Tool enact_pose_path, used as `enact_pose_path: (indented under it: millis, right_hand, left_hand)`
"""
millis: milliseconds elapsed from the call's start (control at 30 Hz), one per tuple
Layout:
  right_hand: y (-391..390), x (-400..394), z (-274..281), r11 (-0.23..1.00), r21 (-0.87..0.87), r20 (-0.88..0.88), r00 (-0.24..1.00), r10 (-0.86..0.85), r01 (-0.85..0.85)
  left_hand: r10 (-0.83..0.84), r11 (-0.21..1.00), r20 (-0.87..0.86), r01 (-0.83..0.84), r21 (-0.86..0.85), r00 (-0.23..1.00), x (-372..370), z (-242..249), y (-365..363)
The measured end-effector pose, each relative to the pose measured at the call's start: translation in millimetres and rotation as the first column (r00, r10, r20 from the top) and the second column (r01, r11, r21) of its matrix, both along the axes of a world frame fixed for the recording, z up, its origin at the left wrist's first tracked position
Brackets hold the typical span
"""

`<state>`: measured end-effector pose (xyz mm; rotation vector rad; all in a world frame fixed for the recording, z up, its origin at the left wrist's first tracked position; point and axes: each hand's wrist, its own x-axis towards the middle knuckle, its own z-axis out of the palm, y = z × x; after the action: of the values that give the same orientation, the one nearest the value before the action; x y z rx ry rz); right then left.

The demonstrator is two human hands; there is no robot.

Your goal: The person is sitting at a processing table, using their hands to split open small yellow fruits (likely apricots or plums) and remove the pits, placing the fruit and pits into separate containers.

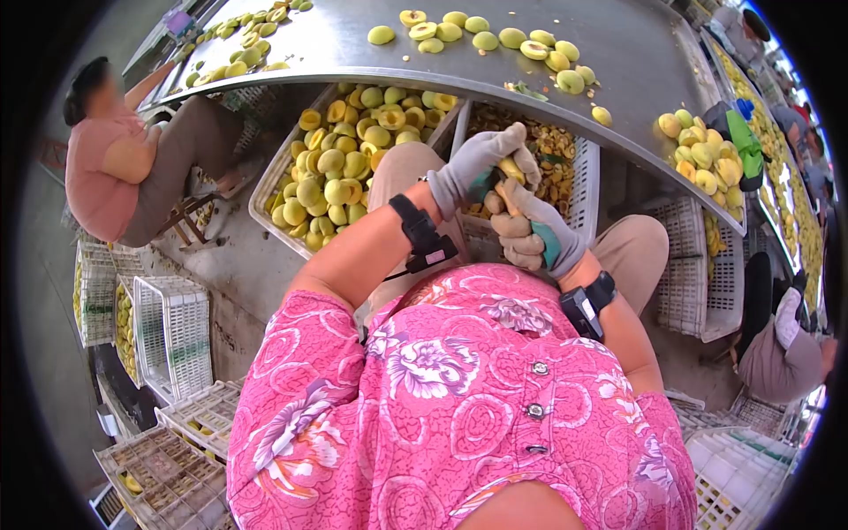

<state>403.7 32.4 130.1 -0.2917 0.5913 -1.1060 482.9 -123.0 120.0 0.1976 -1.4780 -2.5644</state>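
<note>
My left hand [486, 166], in a grey glove, is closed on a yellow piece of fruit [510, 170]. Just below it my right hand [537, 231], gloved in grey and green, has its fingers curled round a slim tan thing [507, 196], whose kind I cannot make out. The hands almost touch, above a white crate of brown and yellow scraps [552, 146]. Left of that crate, another crate [265, 205] is full of halved yellow-green stone fruit [331, 162].
A metal table [331, 44] crosses ahead, with scattered fruit [535, 49] and a heap [702, 155] at its right end. A seated person [115, 168] in pink works at left. Stacked crates [172, 336] stand at left, and more crates [698, 265] under the table's right end.
</note>
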Motion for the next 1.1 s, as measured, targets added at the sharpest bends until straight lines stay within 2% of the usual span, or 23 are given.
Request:
enact_pose_path:
  millis: [33,133,167,233,300,367,400,433,467,500,533,600,633,667,700,733,767,800,833,900,1000,1067,1100]
  right_hand:
    - [-3,2,0,1.0,0.0,0.03,1.0,-0.005,0.005]
    - [-13,4,-10,0.999,-0.022,0.182,0.983,0.029,-0.025]
    - [-16,6,-11,1.0,-0.021,0.201,0.979,0.026,-0.023]
    - [-23,5,-15,0.998,-0.029,0.237,0.97,0.054,-0.049]
    - [-28,4,-17,0.996,-0.034,0.27,0.959,0.084,-0.078]
    - [-36,5,-17,0.988,-0.101,0.277,0.95,0.144,-0.12]
    - [-41,6,-16,0.986,-0.101,0.273,0.95,0.154,-0.13]
    - [-47,8,-15,0.975,-0.176,0.289,0.94,0.182,-0.135]
    - [-54,9,-14,0.958,-0.253,0.302,0.929,0.213,-0.137]
    - [-56,6,-11,0.975,-0.205,0.196,0.972,0.127,-0.086]
    - [-58,2,-12,0.988,-0.15,0.11,0.992,0.063,-0.046]
    - [-62,-11,-14,0.997,0.03,-0.16,0.985,-0.062,0.068]
    - [-65,-16,-17,0.997,0.011,-0.165,0.983,-0.079,0.082]
    - [-64,-21,-20,0.992,0.056,-0.393,0.916,-0.08,0.11]
    - [-61,-27,-21,0.983,0.103,-0.597,0.799,-0.064,0.155]
    - [-58,-27,-14,0.978,0.106,-0.626,0.776,-0.077,0.182]
    - [-57,-32,-12,0.973,0.099,-0.63,0.77,-0.101,0.208]
    - [-56,-36,-11,0.976,0.089,-0.641,0.761,-0.097,0.199]
    - [-54,-41,-10,0.979,0.081,-0.653,0.752,-0.089,0.186]
    - [-52,-48,-5,0.975,0.068,-0.667,0.737,-0.112,0.21]
    - [-53,-60,8,0.972,0.07,-0.712,0.694,-0.109,0.224]
    - [-51,-70,13,0.978,-0.038,-0.713,0.68,-0.171,0.206]
    - [-50,-76,15,0.977,-0.089,-0.712,0.674,-0.197,0.191]
  left_hand:
    - [-0.025,0.999,-0.058,0.028,0.045,0.998,0,-8,-4]
    - [-0.027,0.884,-0.175,0.105,0.456,0.984,2,-18,-3]
    - [-0.024,0.883,-0.18,0.105,0.457,0.983,4,-20,-3]
    - [0.04,0.764,-0.254,0.134,0.631,0.966,6,-22,-3]
    - [0.061,0.724,-0.248,0.128,0.678,0.967,8,-26,-7]
    - [0.163,0.597,-0.34,0.182,0.781,0.926,11,-30,-12]
    - [0.3,0.624,-0.285,0.039,0.781,0.91,12,-31,-16]
    - [0.306,0.625,-0.287,0.036,0.78,0.908,14,-32,-22]
    - [0.408,0.64,-0.209,-0.115,0.76,0.888,19,-31,-32]
    - [0.51,0.635,-0.133,-0.267,0.725,0.849,25,-30,-41]
    - [0.516,0.632,-0.128,-0.276,0.724,0.847,40,-30,-54]
    - [0.745,0.638,-0.061,-0.683,0.355,0.664,82,-22,-96]
    - [0.835,0.549,-0.087,-0.832,0.078,0.543,109,-19,-110]
    - [0.885,0.422,-0.157,-0.898,-0.125,0.438,136,-35,-134]
    - [0.958,0.209,-0.131,-0.934,-0.288,0.255,159,-42,-142]
    - [0.96,0.073,-0.219,-0.91,-0.407,0.174,189,-76,-169]
    - [0.966,-0.016,-0.194,-0.705,-0.709,0.173,223,-94,-184]
    - [0.968,-0.051,-0.16,-0.471,-0.881,0.194,243,-96,-183]
    - [0.972,-0.085,-0.124,-0.196,-0.977,0.201,260,-100,-179]
    - [0.964,0.128,0.175,0.23,-0.965,0.201,292,-163,-187]
    - [0.977,0.061,0.107,0.24,-0.969,0.186,266,-131,-180]
    - [0.938,-0.205,-0.182,0.049,-0.978,0.296,222,-91,-182]
    - [0.869,-0.27,-0.29,-0.106,-0.957,0.401,187,-60,-176]
